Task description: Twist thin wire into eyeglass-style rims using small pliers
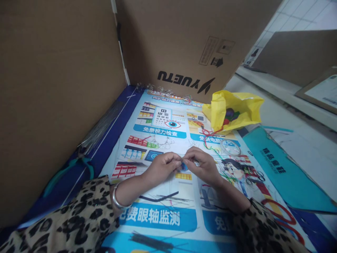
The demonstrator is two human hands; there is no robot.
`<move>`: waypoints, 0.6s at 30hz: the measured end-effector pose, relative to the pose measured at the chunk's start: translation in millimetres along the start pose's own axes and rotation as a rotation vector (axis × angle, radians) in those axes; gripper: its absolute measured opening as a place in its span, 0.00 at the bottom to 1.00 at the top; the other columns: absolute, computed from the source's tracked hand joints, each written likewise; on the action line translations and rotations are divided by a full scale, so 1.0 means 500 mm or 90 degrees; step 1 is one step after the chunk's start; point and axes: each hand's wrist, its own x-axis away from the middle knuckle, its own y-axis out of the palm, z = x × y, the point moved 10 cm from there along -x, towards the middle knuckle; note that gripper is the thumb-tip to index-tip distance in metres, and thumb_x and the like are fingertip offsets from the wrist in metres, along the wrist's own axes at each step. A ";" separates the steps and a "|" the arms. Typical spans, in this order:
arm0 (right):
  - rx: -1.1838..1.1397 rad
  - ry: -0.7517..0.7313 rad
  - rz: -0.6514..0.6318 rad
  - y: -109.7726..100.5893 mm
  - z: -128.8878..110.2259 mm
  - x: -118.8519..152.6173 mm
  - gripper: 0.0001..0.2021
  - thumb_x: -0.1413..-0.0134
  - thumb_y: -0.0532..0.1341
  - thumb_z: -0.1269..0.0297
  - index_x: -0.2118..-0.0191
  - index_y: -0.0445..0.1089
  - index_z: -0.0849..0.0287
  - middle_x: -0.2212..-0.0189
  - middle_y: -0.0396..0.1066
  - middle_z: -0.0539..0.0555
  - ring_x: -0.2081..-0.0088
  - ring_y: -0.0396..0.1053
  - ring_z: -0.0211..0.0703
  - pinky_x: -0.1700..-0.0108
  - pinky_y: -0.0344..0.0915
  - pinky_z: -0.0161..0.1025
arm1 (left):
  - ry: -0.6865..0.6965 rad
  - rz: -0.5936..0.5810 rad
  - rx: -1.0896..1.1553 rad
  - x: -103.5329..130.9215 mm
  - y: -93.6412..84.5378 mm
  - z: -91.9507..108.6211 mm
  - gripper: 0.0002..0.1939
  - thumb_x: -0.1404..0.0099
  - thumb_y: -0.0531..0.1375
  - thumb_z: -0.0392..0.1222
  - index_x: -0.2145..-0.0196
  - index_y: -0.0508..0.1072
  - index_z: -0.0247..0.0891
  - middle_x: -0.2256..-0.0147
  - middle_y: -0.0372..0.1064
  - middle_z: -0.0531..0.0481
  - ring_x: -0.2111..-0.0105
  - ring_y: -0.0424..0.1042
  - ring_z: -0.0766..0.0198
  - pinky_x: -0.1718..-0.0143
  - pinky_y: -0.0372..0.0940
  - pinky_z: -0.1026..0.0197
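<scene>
My left hand (pixel 168 164) and my right hand (pixel 201 163) meet fingertip to fingertip over the printed poster (pixel 193 196). Each pinches thumb against forefinger; whatever lies between them is too small and blurred to make out. Just beyond the hands, a loose tangle of thin wire (pixel 164 141) rests on the poster. Nearer to me lie a dark bent strip (pixel 160 197) and several thin dark wires. A bundle of short dark wires (pixel 151 241) is at the bottom edge of the view.
Cardboard walls (pixel 179 42) stand at the back and left. At right are a yellow bag (pixel 239 117) with coloured yarn, a roll of clear tape (pixel 230 147), a teal board (pixel 284 168) and red loops (pixel 283 212). Teal-handled pliers (pixel 63 174) and long wires (pixel 104 123) lie left.
</scene>
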 end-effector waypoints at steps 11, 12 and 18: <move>-0.047 0.054 -0.027 0.013 0.013 0.000 0.03 0.51 0.58 0.71 0.73 0.65 0.58 0.75 0.64 0.49 0.72 0.62 0.35 0.70 0.59 0.34 | 0.013 -0.059 0.014 0.003 0.012 -0.002 0.13 0.40 0.57 0.47 0.70 0.70 0.32 0.74 0.69 0.49 0.75 0.65 0.70 0.70 0.60 0.64; -0.049 0.061 -0.026 0.012 0.012 -0.001 0.03 0.51 0.58 0.71 0.73 0.65 0.58 0.75 0.64 0.49 0.72 0.62 0.35 0.70 0.59 0.34 | 0.017 -0.065 0.014 0.003 0.014 -0.001 0.13 0.39 0.56 0.47 0.70 0.70 0.32 0.74 0.69 0.49 0.75 0.65 0.70 0.70 0.60 0.64; -0.078 0.115 0.043 -0.024 0.013 -0.004 0.04 0.50 0.58 0.70 0.73 0.63 0.58 0.75 0.63 0.48 0.73 0.60 0.34 0.70 0.58 0.34 | 0.037 -0.050 0.002 0.004 0.009 0.000 0.12 0.38 0.56 0.45 0.71 0.70 0.33 0.73 0.68 0.49 0.72 0.64 0.69 0.67 0.59 0.63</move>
